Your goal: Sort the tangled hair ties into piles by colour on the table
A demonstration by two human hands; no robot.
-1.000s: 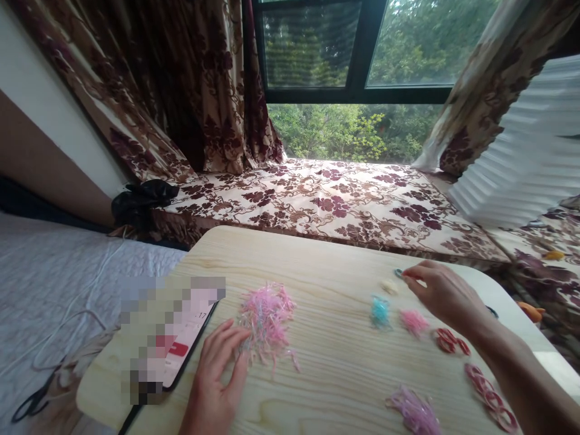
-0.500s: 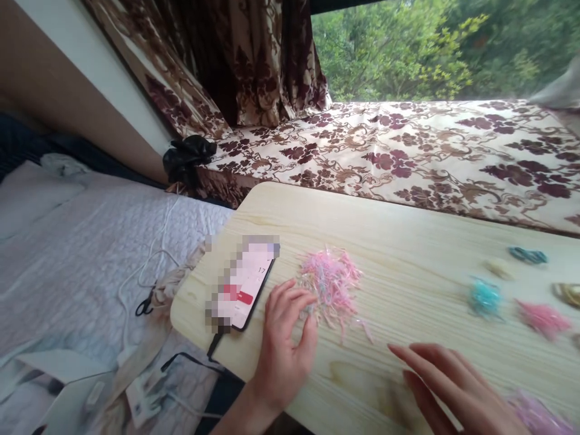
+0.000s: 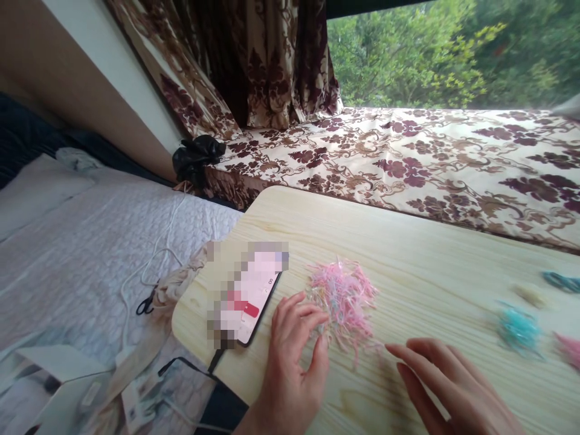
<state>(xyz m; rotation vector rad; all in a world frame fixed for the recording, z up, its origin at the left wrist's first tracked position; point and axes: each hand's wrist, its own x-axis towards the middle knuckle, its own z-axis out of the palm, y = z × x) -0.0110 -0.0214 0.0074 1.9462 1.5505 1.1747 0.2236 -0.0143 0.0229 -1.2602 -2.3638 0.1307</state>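
A loose pile of thin pink strands (image 3: 347,296), with some pale yellow, blue and clear ones mixed in, lies on the wooden table (image 3: 308,211). At the left edge of this pile is my left hand (image 3: 296,356), its fingers curved and apart, with nothing visible in them. The fingertips are close to the strands; I cannot tell whether they touch. My right hand (image 3: 453,386) hovers low to the right of the pile, fingers stretched toward it and thumb apart, also holding nothing.
Left of the pile lies a partly blurred phone (image 3: 256,290) with a cable. On the right are a turquoise clump (image 3: 520,328), a pink clump (image 3: 568,349), a cream clump (image 3: 531,295) and dark teal bands (image 3: 562,281). A bed (image 3: 99,229) adjoins the table.
The view has shifted a little left, so table items sit further right. My right hand has come closer to the pile. My left hand stays at the pile's left edge.
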